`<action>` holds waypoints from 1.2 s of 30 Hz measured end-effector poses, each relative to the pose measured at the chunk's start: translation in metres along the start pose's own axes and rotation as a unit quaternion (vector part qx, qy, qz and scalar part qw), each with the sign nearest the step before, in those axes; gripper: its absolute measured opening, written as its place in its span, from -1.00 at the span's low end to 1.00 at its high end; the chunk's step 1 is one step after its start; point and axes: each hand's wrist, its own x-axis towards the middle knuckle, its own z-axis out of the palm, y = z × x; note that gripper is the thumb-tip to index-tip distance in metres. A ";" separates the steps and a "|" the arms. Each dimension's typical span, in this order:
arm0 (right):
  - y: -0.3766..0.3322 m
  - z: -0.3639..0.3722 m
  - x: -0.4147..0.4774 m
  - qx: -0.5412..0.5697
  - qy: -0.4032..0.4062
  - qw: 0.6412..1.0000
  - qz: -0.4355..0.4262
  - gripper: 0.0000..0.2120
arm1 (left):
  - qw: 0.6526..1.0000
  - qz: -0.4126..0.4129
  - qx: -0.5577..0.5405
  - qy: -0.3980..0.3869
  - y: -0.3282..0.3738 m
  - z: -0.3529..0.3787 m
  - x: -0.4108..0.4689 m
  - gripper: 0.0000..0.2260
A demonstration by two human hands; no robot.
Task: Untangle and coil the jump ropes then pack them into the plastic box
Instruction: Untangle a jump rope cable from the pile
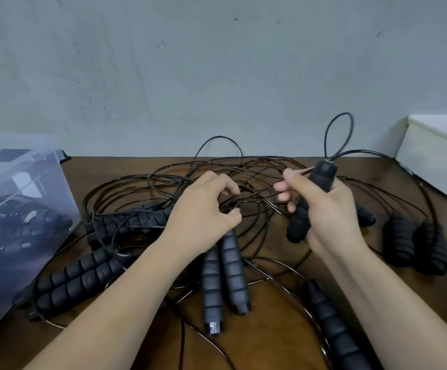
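Nearest, black ribbed foam handles (225, 276) lay on the brown table (270, 329). Beyond, the left hand (206, 206) pinched thin glossy cords (243, 166) of the tangled jump ropes (126, 222) mid-table; the right hand (324, 209) curled round one raised handle (312, 198). Far left, the clear plastic box (16, 209) seemingly held coiled ropes, labels unreadable.

head camera looks forward and down, close over the table (270, 329).

No readable text, brand or number in view. Small pale tags (30, 216) inside clear box (56, 182), far left: too blurred to read.
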 end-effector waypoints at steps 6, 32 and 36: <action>-0.004 -0.001 0.000 0.003 0.009 1.000 -0.010 -0.89 | 0.999 -0.015 0.039 -0.011 -0.005 -0.002 0.002 -0.91; 0.016 0.011 -0.009 -0.117 -0.055 0.992 -0.006 -0.89 | 0.994 0.022 0.104 0.001 0.007 0.006 0.001 -0.80; -0.007 -0.007 0.005 -0.022 0.037 0.999 -0.019 -0.89 | 0.994 -0.017 0.104 0.009 -0.004 -0.005 0.006 -0.80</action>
